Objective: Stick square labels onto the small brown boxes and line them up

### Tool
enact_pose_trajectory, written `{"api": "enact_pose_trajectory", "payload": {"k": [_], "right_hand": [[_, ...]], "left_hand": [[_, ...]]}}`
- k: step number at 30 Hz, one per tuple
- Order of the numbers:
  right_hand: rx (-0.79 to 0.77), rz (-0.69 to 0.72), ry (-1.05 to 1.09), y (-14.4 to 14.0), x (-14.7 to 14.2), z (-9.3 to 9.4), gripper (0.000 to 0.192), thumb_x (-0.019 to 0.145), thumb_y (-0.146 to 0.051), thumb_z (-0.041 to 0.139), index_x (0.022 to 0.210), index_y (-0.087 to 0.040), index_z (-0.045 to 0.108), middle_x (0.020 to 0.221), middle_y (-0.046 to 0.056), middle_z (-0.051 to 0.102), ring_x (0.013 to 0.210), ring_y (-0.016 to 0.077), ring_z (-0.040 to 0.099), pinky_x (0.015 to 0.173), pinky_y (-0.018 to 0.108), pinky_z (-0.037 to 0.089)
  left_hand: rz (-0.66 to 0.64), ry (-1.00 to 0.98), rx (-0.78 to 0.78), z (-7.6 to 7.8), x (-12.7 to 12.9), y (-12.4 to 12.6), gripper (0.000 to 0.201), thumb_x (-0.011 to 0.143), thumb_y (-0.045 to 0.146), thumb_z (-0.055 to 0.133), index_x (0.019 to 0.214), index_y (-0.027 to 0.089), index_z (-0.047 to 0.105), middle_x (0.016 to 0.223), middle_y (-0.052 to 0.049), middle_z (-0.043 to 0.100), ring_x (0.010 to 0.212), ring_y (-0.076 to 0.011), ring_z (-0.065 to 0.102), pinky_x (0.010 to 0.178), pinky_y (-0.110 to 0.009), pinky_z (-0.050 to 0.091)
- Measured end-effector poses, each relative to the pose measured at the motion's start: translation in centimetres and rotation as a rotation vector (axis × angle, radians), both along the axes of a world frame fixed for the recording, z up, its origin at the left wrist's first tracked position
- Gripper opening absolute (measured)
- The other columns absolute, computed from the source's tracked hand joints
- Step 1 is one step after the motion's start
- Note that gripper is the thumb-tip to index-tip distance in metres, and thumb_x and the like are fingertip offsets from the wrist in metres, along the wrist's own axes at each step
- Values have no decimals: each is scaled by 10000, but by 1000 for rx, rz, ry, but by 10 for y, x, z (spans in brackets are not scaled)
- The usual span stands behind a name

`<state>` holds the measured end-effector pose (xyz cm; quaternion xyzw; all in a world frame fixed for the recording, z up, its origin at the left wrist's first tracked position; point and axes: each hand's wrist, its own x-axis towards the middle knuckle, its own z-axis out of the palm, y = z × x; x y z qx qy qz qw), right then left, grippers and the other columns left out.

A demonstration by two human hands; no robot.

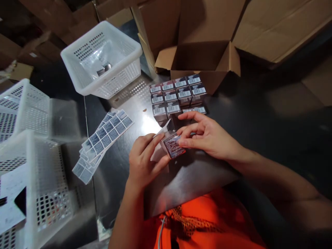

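Note:
A small dark box (174, 148) with fine print on its face is tilted between my two hands. Fingers and thumb of my left hand (144, 157) are closed around its left side. A white label sheet (156, 154) is pinched in that same hand, its upper end bending up above the box. My right hand (203, 135) has its thumb and bent fingers at the box's right edge, touching the printed face; its index finger stretches toward the box rows. Just beyond, several dark boxes with barcode labels (171, 96) stand in rows. Left of my hands lies a fanned stack of label sheets (106, 135).
A white perforated basket (137, 52) stands at the back left with a few small items inside. More white baskets (29, 152) line the left edge. An open cardboard carton (194, 77) sits behind the box rows. The dark metal table (202, 176) ends near my orange clothing.

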<state>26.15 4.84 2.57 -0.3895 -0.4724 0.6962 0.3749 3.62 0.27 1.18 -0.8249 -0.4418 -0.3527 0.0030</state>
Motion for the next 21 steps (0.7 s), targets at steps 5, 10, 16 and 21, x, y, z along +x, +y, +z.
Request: {"api": "enact_pose_trajectory", "payload": {"k": [5, 10, 16, 21], "right_hand": [[1, -10, 2, 0, -1, -1, 656, 656, -282, 896, 1188, -224, 516, 729, -15, 698, 1066, 260, 684, 804, 337, 560], [2, -15, 4, 0, -1, -2, 639, 656, -277, 894, 1164, -223, 510, 723, -20, 694, 1044, 248, 686, 809, 335, 566], [8, -19, -2, 1, 0, -1, 622, 655, -284, 890, 1143, -224, 509, 726, -20, 688, 1027, 250, 693, 793, 339, 583], [58, -89, -7, -6, -9, -4, 610, 664, -247, 893, 1132, -232, 503, 667, -50, 649, 936, 214, 696, 738, 287, 586]], "left_hand": [[3, 16, 0, 0, 0, 0, 471, 932, 421, 642, 1334, 178, 605, 1115, -113, 691, 989, -230, 663, 911, -339, 526], [1, 15, -2, -1, -1, 0, 473, 925, 415, 657, 1324, 167, 607, 1125, -113, 688, 1009, -227, 653, 933, -329, 515], [-9, 7, -7, -2, -1, 0, 494, 917, 394, 668, 1354, 174, 594, 1136, -112, 682, 1015, -229, 646, 942, -332, 505], [-19, 6, -20, -3, 0, 0, 510, 915, 377, 670, 1377, 181, 583, 1141, -107, 681, 1011, -230, 645, 927, -333, 505]]}}
